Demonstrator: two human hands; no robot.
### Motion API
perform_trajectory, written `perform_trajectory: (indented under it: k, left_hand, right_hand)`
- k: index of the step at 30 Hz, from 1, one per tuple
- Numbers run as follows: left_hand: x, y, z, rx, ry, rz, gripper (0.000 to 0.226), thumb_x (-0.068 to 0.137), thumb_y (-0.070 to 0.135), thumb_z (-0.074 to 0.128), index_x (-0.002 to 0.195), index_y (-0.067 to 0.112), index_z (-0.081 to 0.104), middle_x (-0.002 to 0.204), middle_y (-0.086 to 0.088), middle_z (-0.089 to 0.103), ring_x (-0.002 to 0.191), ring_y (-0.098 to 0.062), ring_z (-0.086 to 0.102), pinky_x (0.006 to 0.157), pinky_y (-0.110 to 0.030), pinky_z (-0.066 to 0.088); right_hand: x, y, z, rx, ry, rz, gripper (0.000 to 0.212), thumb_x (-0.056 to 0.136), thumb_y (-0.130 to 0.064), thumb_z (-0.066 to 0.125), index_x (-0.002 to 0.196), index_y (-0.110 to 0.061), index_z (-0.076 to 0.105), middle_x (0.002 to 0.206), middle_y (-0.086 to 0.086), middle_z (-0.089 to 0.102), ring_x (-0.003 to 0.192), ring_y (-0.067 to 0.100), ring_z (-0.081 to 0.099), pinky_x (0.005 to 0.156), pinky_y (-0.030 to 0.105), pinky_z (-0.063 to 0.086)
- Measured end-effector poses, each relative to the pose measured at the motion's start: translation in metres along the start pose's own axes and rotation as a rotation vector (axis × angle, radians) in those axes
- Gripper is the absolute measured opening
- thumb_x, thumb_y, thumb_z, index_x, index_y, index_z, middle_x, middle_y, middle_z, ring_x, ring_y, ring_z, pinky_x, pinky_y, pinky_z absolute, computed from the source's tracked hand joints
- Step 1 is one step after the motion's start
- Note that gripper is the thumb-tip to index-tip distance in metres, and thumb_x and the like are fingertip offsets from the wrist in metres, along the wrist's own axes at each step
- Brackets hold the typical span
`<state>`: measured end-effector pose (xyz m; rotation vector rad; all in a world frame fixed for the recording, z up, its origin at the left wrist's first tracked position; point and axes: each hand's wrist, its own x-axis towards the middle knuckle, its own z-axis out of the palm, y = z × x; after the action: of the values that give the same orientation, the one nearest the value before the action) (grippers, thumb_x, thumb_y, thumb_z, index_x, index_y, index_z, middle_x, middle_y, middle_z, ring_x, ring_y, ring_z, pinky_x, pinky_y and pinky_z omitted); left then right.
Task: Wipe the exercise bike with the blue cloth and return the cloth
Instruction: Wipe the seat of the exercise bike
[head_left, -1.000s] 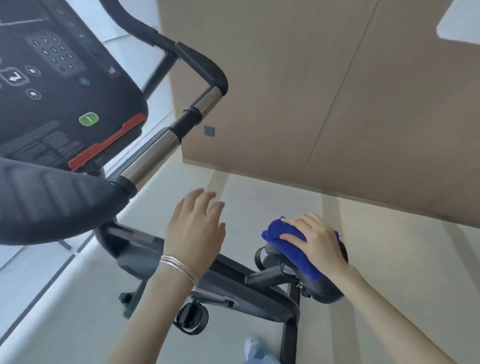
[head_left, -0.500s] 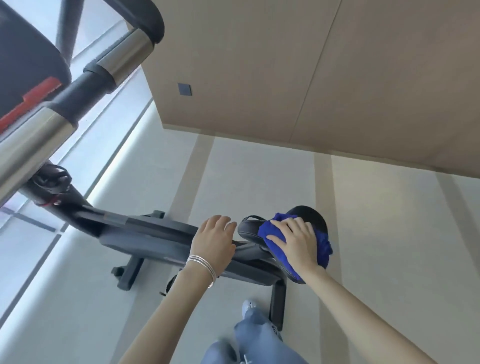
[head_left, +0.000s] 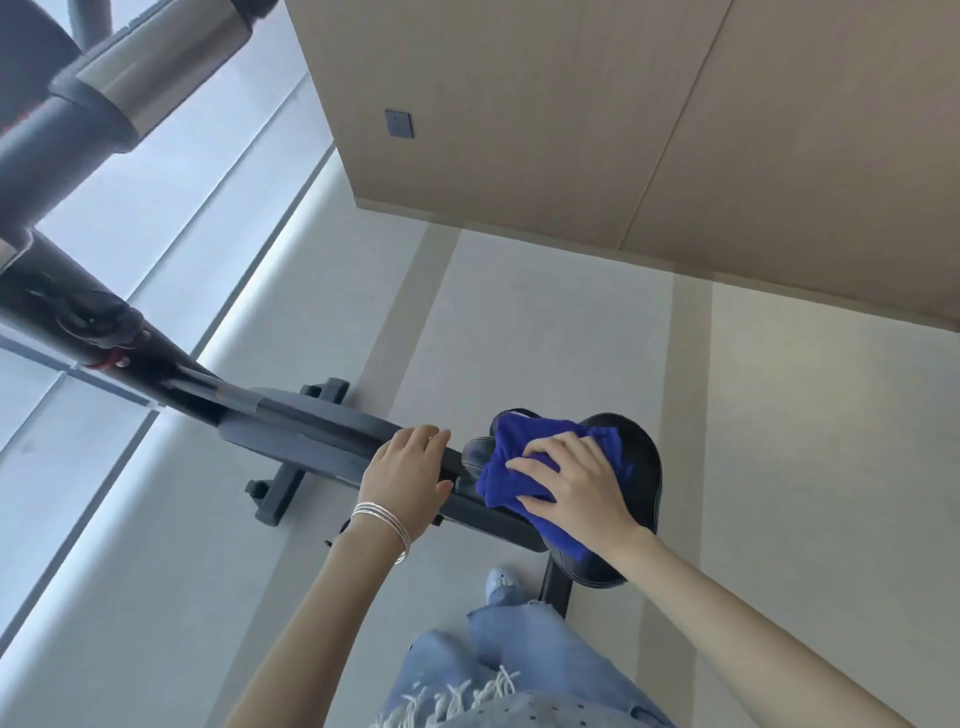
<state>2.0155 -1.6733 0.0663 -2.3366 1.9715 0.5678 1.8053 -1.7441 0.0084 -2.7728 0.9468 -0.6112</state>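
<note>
The crumpled blue cloth (head_left: 524, 467) lies over the front half of the bike's black padded saddle (head_left: 636, 467), whose long axis runs from its nose near the dark grey frame beam (head_left: 311, 431) back toward its wide rear edge, still bare just beyond your knuckles. Your right hand (head_left: 576, 480) presses flat on the cloth, fingers spread, nearer than the other. Your left hand (head_left: 410, 475) rests curled on the beam beside the nose, gripping nothing I can make out.
</note>
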Motion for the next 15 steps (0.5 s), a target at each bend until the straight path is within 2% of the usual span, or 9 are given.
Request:
perform_trajectory:
  k: [7, 11, 15]
  left_hand:
    - [0.015, 0.032, 0.022, -0.005, -0.011, 0.103, 0.058, 0.089, 0.030, 0.055, 0.142, 0.022, 0.031, 0.146, 0.006, 0.036, 0.135, -0.016, 0.033, 0.110, -0.029, 0.029]
    - [0.020, 0.039, 0.031, 0.008, -0.003, 0.128, 0.058, 0.089, 0.027, 0.056, 0.142, 0.020, 0.032, 0.146, 0.003, 0.037, 0.135, -0.018, 0.034, 0.110, -0.031, 0.030]
    - [0.030, 0.051, 0.037, 0.023, -0.013, 0.150, 0.060, 0.088, 0.025, 0.057, 0.141, 0.021, 0.032, 0.146, 0.004, 0.036, 0.135, -0.017, 0.033, 0.108, -0.030, 0.031]
  right_hand:
    - [-0.056, 0.027, -0.030, -0.033, 0.076, 0.143, 0.025, 0.079, -0.038, 0.063, 0.098, -0.025, 0.071, 0.095, -0.006, 0.067, 0.087, 0.016, 0.056, 0.075, 0.028, 0.038]
    - [-0.063, 0.030, -0.029, -0.081, 0.105, 0.266, 0.027, 0.080, -0.043, 0.061, 0.100, -0.027, 0.070, 0.100, -0.005, 0.066, 0.096, 0.017, 0.050, 0.078, 0.033, 0.038]
    - [-0.031, 0.035, -0.022, -0.103, 0.115, 0.438, 0.029, 0.075, -0.047, 0.068, 0.098, -0.029, 0.069, 0.104, -0.005, 0.064, 0.098, 0.023, 0.049, 0.082, 0.042, 0.041]
